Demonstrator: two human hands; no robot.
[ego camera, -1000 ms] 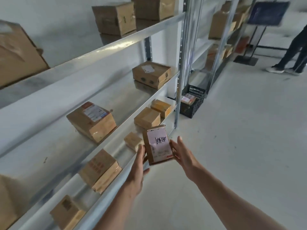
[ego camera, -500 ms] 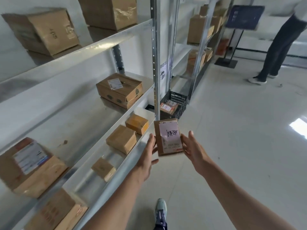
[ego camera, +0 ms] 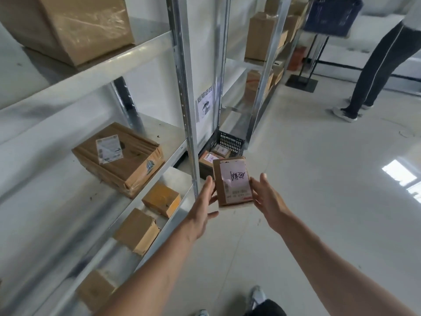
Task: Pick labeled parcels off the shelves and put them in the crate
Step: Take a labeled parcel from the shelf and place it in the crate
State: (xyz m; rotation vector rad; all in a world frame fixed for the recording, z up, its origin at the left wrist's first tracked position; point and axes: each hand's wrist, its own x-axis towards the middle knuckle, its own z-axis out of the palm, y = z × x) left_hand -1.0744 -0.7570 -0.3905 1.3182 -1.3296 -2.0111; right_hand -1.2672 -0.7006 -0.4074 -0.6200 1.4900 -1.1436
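Note:
I hold a small brown parcel [ego camera: 232, 181] with a pink-white handwritten label between both hands, out in front of me above the floor. My left hand [ego camera: 202, 208] presses its left side and my right hand [ego camera: 266, 197] its right side. Just beyond it, a black slatted crate [ego camera: 230, 142] stands on the floor at the foot of the shelf post, with labeled parcels [ego camera: 210, 159] inside. On the middle shelf to my left lies a larger labeled box [ego camera: 118, 158].
Metal shelving [ego camera: 127, 58] runs along my left with several cardboard boxes, including small ones [ego camera: 161, 198] on the low shelf. A second rack [ego camera: 262, 42] stands behind the crate. A person's legs [ego camera: 373, 65] and a blue crate on a stand [ego camera: 332, 14] are at the far right.
I have walked along the shelves toward the crate with the parcel held in both hands; the crate is now much closer, right behind the parcel.

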